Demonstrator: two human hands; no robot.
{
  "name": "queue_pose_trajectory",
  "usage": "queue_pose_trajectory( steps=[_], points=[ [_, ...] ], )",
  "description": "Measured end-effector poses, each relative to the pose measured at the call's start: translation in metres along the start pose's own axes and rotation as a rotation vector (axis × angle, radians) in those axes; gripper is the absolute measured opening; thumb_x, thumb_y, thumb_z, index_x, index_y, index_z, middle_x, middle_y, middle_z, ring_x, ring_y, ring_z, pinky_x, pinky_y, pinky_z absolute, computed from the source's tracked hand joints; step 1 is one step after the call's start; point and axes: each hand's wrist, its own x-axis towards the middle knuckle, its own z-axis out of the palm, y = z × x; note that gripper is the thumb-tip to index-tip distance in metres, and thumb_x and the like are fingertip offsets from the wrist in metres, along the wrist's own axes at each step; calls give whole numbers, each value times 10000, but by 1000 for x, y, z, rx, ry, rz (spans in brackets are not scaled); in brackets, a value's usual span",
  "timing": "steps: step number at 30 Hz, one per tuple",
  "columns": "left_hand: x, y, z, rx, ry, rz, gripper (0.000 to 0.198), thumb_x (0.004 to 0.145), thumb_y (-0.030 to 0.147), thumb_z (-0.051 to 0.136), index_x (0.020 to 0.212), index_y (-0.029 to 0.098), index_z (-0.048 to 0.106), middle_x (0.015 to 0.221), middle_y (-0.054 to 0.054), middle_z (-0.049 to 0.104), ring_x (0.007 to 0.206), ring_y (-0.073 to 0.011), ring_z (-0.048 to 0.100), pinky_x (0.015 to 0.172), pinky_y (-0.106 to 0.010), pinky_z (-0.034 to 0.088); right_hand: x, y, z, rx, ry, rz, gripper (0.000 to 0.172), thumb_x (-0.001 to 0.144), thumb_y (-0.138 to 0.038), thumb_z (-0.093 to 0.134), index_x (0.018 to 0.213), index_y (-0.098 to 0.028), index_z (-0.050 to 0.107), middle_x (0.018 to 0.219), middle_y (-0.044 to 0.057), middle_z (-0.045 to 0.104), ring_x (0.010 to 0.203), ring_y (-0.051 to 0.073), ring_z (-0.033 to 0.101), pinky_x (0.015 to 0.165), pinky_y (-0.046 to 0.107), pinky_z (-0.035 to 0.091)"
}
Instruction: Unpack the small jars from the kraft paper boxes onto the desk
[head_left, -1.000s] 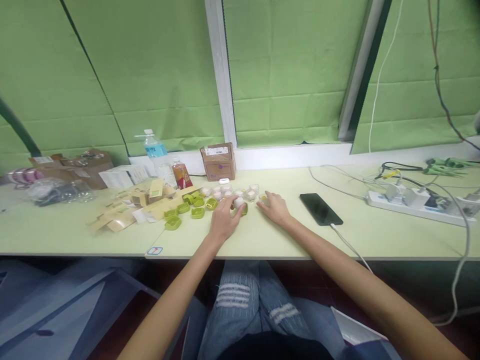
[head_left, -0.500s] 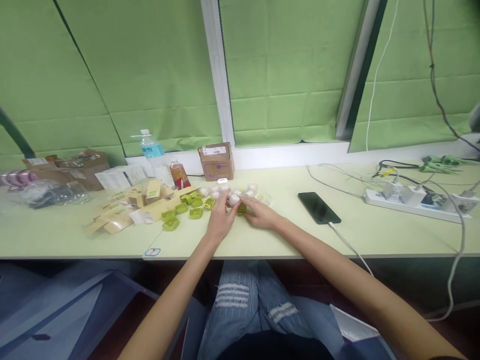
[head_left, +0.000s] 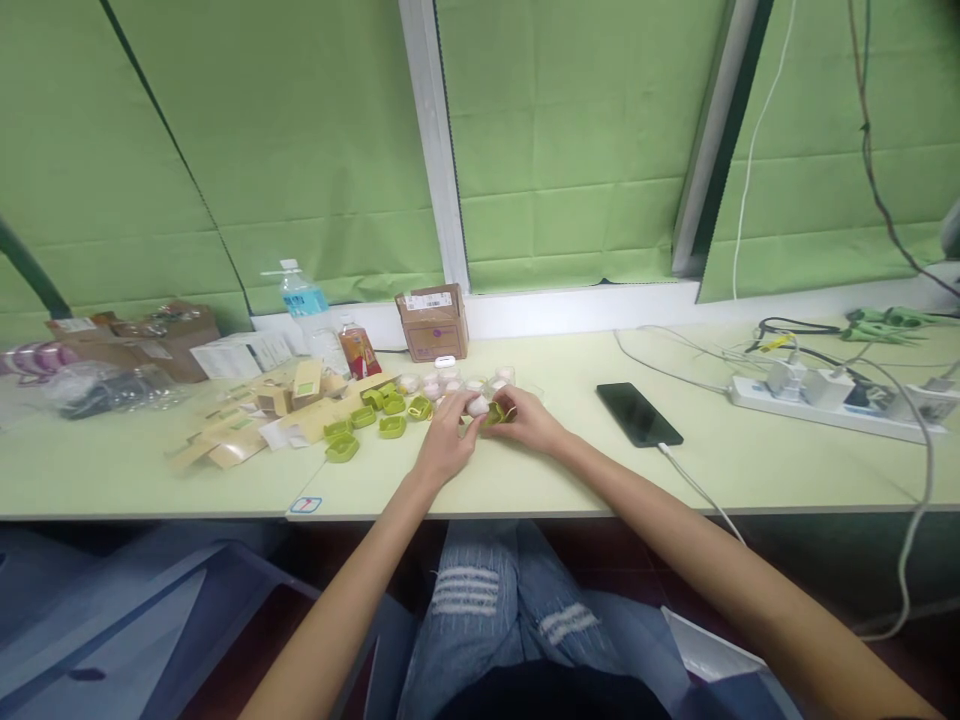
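Observation:
My left hand (head_left: 447,440) is closed around a small white rounded piece (head_left: 478,404), held between thumb and fingers. Close beside it, my right hand (head_left: 529,422) grips a small green plastic case (head_left: 496,413). The two held pieces are near each other above the table; whether they touch I cannot tell. Just behind my hands lie several small white and clear round pieces (head_left: 431,384), partly covered by my fingers. To the left, several open green plastic cases (head_left: 391,427) are scattered on the table.
Flattened cardboard packaging (head_left: 232,435) is heaped at the left. Behind it stand a water bottle (head_left: 304,310), a drink bottle (head_left: 358,348) and a brown box (head_left: 433,325). A phone (head_left: 637,414) on a charging cable lies to the right, before a white power strip (head_left: 825,408).
My right hand has lifted the green case off the table and tilted it. The white piece in my left hand has moved slightly right.

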Motion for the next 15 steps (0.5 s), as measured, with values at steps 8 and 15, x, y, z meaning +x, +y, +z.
queue_pose_trajectory(
  steps=[8, 15],
  points=[
    [1, 4, -3, 16, -25, 70, 327, 998, 326, 583, 1312, 242, 610, 1285, -93, 692, 1221, -257, 615, 1071, -470, 472, -4, -5, 0, 133, 20, -13, 566, 739, -474, 832, 1198, -205, 639, 873, -12, 662, 775, 158, 598, 700, 279, 480],
    [0, 0, 0, 23, -18, 44, 317, 967, 352, 631, 1258, 228, 657, 1222, -107, 723, 1152, -275, 657, 1043, -490, 506, -7, -11, -1, 82, -57, -85, 431, 873, -445, 721, 1205, -183, 641, 999, 47, 718, 849, 187, 645, 756, 308, 530]
  ],
)
